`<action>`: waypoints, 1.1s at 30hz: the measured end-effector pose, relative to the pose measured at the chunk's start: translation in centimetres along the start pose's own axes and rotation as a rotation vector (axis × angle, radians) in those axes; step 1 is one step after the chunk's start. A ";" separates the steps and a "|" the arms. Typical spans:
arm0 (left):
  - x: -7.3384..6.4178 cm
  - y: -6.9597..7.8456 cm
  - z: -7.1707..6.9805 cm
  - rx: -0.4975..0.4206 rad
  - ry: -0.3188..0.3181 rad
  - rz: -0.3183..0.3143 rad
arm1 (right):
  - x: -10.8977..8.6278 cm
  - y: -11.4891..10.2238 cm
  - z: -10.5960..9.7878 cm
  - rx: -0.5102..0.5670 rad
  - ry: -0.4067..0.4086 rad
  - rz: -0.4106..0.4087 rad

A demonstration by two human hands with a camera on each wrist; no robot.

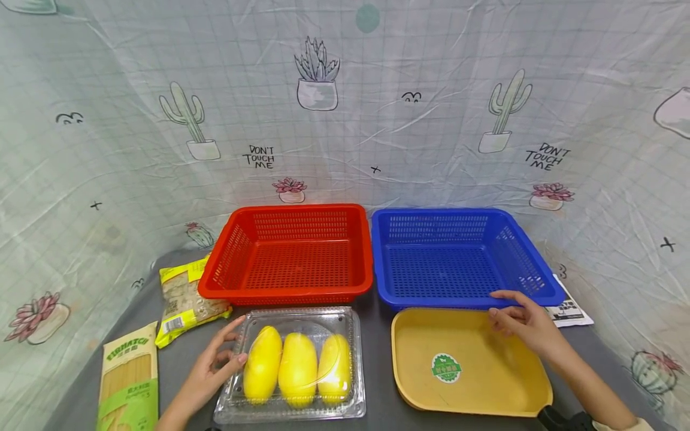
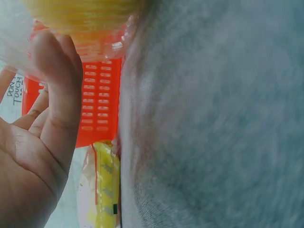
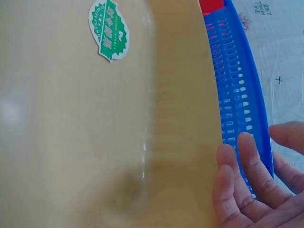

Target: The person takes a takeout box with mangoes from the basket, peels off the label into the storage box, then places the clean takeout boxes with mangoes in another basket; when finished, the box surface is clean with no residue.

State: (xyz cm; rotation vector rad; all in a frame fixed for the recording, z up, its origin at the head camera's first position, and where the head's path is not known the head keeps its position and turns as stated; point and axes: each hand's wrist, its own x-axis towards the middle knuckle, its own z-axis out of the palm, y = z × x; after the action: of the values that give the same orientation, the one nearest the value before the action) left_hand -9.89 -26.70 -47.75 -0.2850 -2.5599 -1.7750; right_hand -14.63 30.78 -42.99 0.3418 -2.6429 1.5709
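Note:
A clear plastic clamshell box [image 1: 357,359] with three yellow mangoes [image 1: 298,370] in it lies on the grey table, lid down. My left hand [image 1: 212,366] is at the box's left side, fingers spread, with the thumb right at its edge. In the left wrist view the thumb [image 2: 59,90] overlaps the clear plastic below a yellow fruit. My right hand [image 1: 525,326] hovers at the back right rim of a yellow tray [image 1: 485,374], fingers loosely bent. That tray bears only a green and white sticker [image 1: 446,367]. Close by those fingertips is the blue basket's front rim [image 3: 266,123].
Behind stand a red basket [image 1: 286,294] and a blue basket [image 1: 431,298], side by side. At left lie a yellow-edged bag [image 1: 188,296] and a green spaghetti pack [image 1: 128,383]. A white packet [image 1: 572,311] shows behind the blue basket's right corner. Patterned cloth [image 1: 431,149] surrounds the table.

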 end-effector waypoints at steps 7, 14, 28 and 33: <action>-0.2 0.2 0.2 -0.035 0.007 -0.057 | 0.2 0.2 -0.3 0.115 -0.019 0.096; -0.6 0.7 0.6 -0.113 0.029 -0.183 | 0.2 0.3 -0.2 0.116 -0.008 0.133; -0.7 0.9 1.3 -0.192 0.094 -0.090 | 0.2 -0.2 0.0 0.041 0.020 0.148; -0.8 1.0 1.3 -0.207 0.115 -0.075 | 0.2 -0.3 0.1 0.030 0.047 0.143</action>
State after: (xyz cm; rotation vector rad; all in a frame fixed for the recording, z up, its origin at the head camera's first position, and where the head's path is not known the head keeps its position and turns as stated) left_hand -8.85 -25.21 -47.36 -0.0872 -2.3425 -2.0222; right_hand -14.73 30.52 -42.71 0.1178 -2.6642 1.6372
